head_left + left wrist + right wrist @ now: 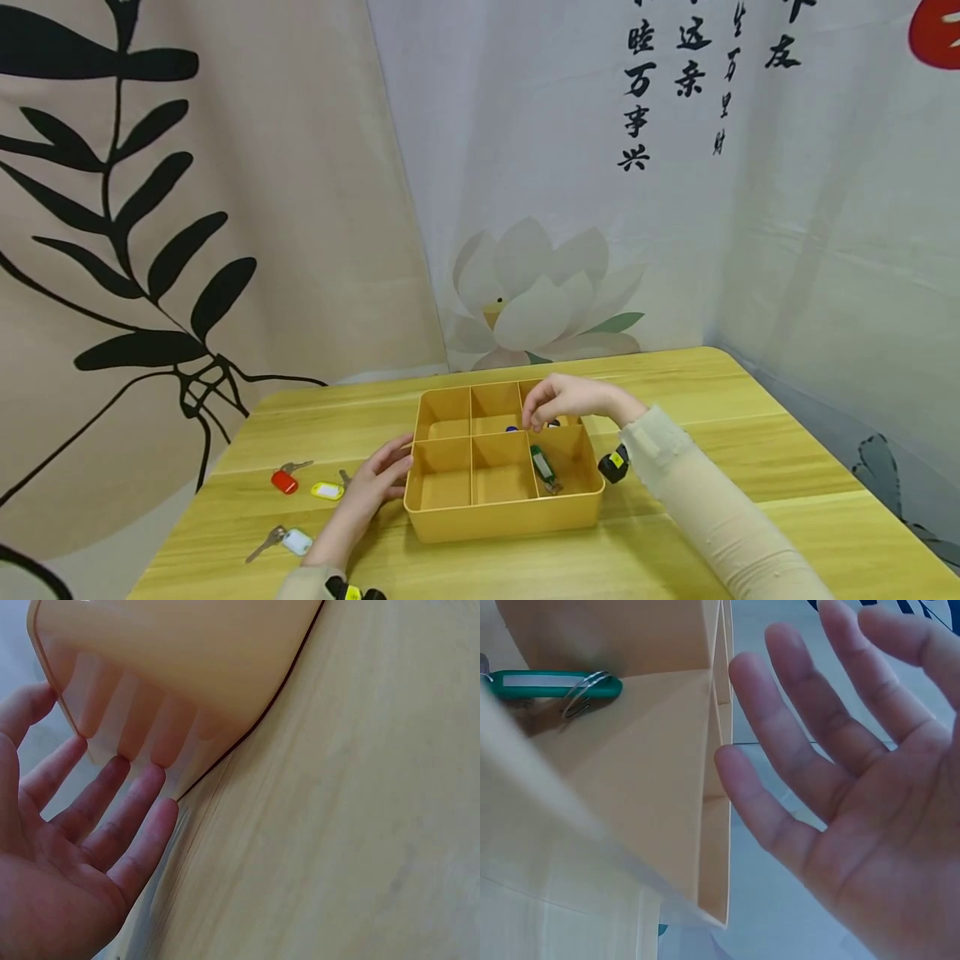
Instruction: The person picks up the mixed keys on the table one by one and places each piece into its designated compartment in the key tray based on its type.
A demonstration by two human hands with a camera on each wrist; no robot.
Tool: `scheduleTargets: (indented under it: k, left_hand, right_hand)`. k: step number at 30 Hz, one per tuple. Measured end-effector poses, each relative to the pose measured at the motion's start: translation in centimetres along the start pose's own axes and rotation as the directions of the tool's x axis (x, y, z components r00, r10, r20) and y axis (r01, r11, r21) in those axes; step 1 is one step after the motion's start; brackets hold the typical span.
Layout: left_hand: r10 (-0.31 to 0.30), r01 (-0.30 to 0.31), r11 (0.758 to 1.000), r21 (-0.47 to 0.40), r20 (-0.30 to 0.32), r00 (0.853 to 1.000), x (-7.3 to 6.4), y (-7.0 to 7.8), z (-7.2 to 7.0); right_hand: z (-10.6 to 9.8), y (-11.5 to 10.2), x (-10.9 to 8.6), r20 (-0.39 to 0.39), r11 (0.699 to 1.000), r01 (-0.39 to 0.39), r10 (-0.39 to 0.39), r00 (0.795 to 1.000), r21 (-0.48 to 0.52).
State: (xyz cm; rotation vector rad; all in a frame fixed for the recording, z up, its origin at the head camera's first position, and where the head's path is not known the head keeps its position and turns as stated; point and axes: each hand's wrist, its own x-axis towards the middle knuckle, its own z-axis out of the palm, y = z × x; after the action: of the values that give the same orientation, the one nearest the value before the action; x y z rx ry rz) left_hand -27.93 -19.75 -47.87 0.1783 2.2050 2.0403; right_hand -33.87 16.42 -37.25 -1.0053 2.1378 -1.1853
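Note:
A yellow divided box (504, 520) stands on the table, its compartments in two rows. My left hand (372, 482) is at the box's left side; in the left wrist view its spread fingertips touch the outer wall. Over the back right compartment hovers my right hand (562, 398). Its fingers are loosely bent, with nothing between them in the right wrist view. A green key tag (542, 465) with a metal ring lies in the front right compartment. Small blue (512, 429) and dark (553, 423) items show partly in the back row, mostly hidden by dividers and my hand.
Left of the box lie keys with a red tag (284, 482), a yellow tag (327, 491) and a white tag (297, 542). Printed cloth (375, 208) hangs behind the wooden table (675, 517).

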Motion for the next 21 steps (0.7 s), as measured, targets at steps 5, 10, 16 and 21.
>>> scheduleTargets:
  k: [5, 10, 16, 21]
  left_hand:
    - [0.008, -0.008, 1.000, 0.007, 0.011, 1.000, -0.1, -0.1, 0.0]
    - [0.009, -0.009, 1.000, 0.004, 0.012, 1.000, -0.1, -0.1, 0.1]
    - [0.005, -0.005, 1.000, 0.001, -0.001, 1.000, -0.1, 0.1, 0.2]
    - [0.011, -0.011, 1.000, 0.008, -0.005, 1.000, -0.1, 0.0, 0.2]
  right_hand:
    - [0.0, -0.1, -0.1, -0.012, 1.000, 0.010, -0.010, 1.000, -0.005]
    - [-0.1, -0.4, -0.2, -0.024, 1.000, 0.022, -0.022, 0.999, 0.014]
    - [-0.3, -0.9, -0.7, -0.025, 0.997, 0.049, -0.048, 0.999, 0.056]
    - [-0.4, -1.5, -1.3, -0.028, 0.996, 0.066, -0.064, 0.998, 0.066]
